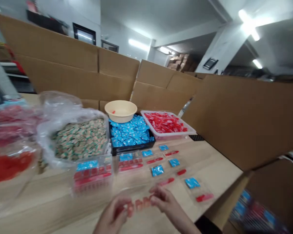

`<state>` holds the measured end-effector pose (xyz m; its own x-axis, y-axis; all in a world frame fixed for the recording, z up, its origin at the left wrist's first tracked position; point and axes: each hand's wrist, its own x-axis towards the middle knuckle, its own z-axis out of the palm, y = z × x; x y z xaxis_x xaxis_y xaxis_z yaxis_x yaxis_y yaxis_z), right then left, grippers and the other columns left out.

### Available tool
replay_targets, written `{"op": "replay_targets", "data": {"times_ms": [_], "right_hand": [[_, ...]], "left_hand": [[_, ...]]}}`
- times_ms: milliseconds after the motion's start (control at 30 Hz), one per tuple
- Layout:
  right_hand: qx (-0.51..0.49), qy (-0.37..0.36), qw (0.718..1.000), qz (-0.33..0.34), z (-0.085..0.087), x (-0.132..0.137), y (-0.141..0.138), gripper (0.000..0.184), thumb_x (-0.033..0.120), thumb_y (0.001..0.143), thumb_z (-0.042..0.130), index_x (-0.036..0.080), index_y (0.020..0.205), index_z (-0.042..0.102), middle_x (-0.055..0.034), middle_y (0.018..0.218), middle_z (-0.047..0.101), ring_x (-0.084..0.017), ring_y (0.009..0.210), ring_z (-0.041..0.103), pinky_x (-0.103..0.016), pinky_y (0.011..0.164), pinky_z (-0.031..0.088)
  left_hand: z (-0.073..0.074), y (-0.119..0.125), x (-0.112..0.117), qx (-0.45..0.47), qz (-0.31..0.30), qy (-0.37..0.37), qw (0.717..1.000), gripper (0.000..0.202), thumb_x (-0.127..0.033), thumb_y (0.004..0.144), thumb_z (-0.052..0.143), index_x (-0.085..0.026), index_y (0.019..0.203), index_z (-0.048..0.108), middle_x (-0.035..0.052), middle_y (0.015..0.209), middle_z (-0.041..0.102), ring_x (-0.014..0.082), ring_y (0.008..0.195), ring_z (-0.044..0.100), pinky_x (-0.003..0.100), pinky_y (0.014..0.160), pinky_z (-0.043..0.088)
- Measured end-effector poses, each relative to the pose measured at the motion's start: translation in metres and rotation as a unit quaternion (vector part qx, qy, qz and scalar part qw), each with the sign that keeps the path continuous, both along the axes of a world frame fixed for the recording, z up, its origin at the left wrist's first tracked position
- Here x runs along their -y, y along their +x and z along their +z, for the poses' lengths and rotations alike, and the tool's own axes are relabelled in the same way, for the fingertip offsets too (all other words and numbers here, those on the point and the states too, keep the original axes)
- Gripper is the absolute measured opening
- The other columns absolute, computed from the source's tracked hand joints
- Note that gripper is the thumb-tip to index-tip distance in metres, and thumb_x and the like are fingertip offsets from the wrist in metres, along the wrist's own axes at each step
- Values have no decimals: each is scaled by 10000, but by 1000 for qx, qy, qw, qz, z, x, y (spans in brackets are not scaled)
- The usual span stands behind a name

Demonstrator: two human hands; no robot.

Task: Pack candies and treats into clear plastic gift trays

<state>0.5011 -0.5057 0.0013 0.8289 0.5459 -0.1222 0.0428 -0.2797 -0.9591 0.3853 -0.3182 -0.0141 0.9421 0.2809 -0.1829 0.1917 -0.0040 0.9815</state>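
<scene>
My left hand (112, 216) and my right hand (163, 201) are low in the view above the wooden table (48, 198). Between them, both pinch a blurred strip of small red packets (139, 204). Just ahead lie small blue sachets (157, 170) and red sticks (167, 181), set out in pairs on transparent sheets. Transparent trays (92, 175) holding blue and red packets stand to the left. A black tray of blue sachets (129, 135) and a white-rimmed tub of red packets (166, 123) sit farther back.
A beige bowl (120, 110) stands behind the black tray. A plastic bag of green-and-white sachets (80, 139) and bags of red items (9, 165) fill the left. Cardboard sheets (244, 120) wall the table's back and right. A box (256, 208) sits lower right.
</scene>
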Motion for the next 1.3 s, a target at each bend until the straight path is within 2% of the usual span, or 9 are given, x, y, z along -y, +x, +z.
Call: {"op": "replay_targets", "data": {"times_ms": [67,167,267,333,500,600,867,1067,1300], "right_hand": [[29,-22,994,-106,-9,48,28,311,472,645,552,165,695,546,39,479,499,-115,452,468,-222,459,373],[126,-139,964,-191,-19,91,73,280,439,678,495,164,643,533,10,515,528,-147,516,510,-246,511,393],[180,-282,924,-187,-24,101,115,241,355,726,451,162,632,561,-23,587,580,-164,597,548,-247,554,391],[183,-320,911,-186,-29,97,134,185,285,716,473,163,620,575,-40,612,598,-173,633,562,-254,581,386],[195,-341,902,-179,-48,83,141,96,181,669,513,151,616,587,-108,755,615,-217,763,570,-292,665,389],[200,-331,906,-171,-57,84,132,116,168,687,465,165,633,569,-96,750,609,-202,750,566,-284,670,395],[124,-24,976,-178,-68,94,106,48,241,625,461,193,625,459,16,582,509,-154,560,491,-257,537,408],[165,-127,956,-209,-66,80,90,100,251,650,473,182,672,542,-25,656,574,-184,624,528,-284,593,413],[218,-154,935,-232,-60,67,84,178,251,679,451,176,779,578,-65,753,618,-210,719,564,-309,669,434]], "left_hand": [[0,54,51,-15,-50,-72,996,311,-389,682,487,-167,897,523,77,895,605,182,771,586,297,648,474],[-13,117,103,-53,-47,-20,997,265,-300,702,460,-137,909,492,71,844,578,165,717,580,274,592,467],[-30,153,120,-42,10,133,990,226,-191,695,478,-123,910,495,72,862,560,181,803,563,305,699,447],[-38,163,120,-42,43,189,980,201,-142,672,500,-114,871,502,85,874,549,198,844,552,325,752,425],[-49,165,114,-62,54,197,977,90,-137,645,533,-145,731,506,29,700,558,189,712,581,292,640,450],[-49,162,114,-53,47,178,982,141,-121,637,525,-146,775,508,28,712,578,185,728,583,287,657,450],[-40,127,99,12,69,24,997,355,-271,683,516,-160,1003,408,26,791,577,169,679,586,301,619,478],[-40,115,84,22,44,222,974,343,-257,732,456,-138,1054,466,84,924,514,197,847,543,352,772,451],[-34,108,82,31,17,323,946,416,-219,773,385,-107,1174,392,143,1104,450,222,1047,455,375,909,374]]}}
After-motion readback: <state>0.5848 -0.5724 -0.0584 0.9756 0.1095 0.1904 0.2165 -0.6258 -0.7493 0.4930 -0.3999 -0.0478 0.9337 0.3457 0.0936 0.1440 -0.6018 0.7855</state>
